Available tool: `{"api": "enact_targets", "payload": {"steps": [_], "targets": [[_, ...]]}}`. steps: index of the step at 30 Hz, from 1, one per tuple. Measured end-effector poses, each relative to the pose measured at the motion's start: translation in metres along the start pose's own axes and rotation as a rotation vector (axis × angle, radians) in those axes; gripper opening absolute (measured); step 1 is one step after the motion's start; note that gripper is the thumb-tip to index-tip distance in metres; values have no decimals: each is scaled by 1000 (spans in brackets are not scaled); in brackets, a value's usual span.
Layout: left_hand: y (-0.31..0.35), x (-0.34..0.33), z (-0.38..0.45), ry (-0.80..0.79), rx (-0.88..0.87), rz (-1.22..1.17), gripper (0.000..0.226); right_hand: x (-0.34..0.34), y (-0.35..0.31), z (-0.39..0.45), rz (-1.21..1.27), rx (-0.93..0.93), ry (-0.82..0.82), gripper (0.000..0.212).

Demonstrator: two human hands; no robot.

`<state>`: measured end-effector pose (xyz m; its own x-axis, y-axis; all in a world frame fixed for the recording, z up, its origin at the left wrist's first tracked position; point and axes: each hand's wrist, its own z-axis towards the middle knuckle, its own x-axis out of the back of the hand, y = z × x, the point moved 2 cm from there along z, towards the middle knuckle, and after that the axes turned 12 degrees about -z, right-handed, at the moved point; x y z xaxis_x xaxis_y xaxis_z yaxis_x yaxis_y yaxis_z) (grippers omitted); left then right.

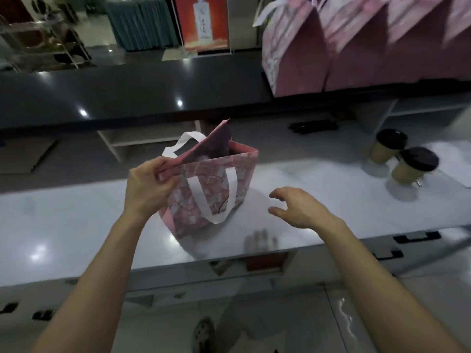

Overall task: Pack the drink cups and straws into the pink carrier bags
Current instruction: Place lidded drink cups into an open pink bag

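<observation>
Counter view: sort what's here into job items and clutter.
Job: pink bag, pinched at its rim by the left hand; two lidded cups; right hand, empty; row of pink bags on the upper shelf.

Lying about: poster; curtain.

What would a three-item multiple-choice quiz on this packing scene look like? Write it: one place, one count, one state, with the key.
1. Where do the drink cups stand relative to the pink carrier bag?
A. inside it
B. to its right on the white counter
C. on the upper black counter

2. How many cups stand there?
A. two
B. three
C. four

3. What is the left hand doing?
A. lying flat
B. holding a cup
C. pinching the bag's rim

Key: 1 B, cups sit apart at right; 2 A, two black lids show; 3 C, fingers grip the rim while the right hand hovers open.
</observation>
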<state>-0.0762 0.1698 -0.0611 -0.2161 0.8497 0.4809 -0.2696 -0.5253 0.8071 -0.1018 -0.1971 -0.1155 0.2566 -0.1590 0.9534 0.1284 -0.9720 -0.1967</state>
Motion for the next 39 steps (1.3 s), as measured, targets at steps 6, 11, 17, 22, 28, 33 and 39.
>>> {"api": "enact_targets", "payload": {"steps": [6,11,17,22,28,33,39], "targets": [[52,-107,28,-98,-27,-93,36,18,87,-18,49,-89,25,53],[79,-175,65,-172,-101,-142,41,38,142,-9,35,-149,55,54],[92,-230,104,-187,-116,-176,40,64,200,6,-22,-221,73,55],[101,-268,111,-210,-80,-163,39,80,246,23,-86,-208,52,53],[109,-306,112,-221,-5,-147,45,107,311,56,-295,-156,85,35],[120,-323,104,-217,119,-109,54,116,361,93,-423,-71,158,35],[143,-313,94,-213,83,-59,91,116,414,139,-324,-167,-30,78]]}}
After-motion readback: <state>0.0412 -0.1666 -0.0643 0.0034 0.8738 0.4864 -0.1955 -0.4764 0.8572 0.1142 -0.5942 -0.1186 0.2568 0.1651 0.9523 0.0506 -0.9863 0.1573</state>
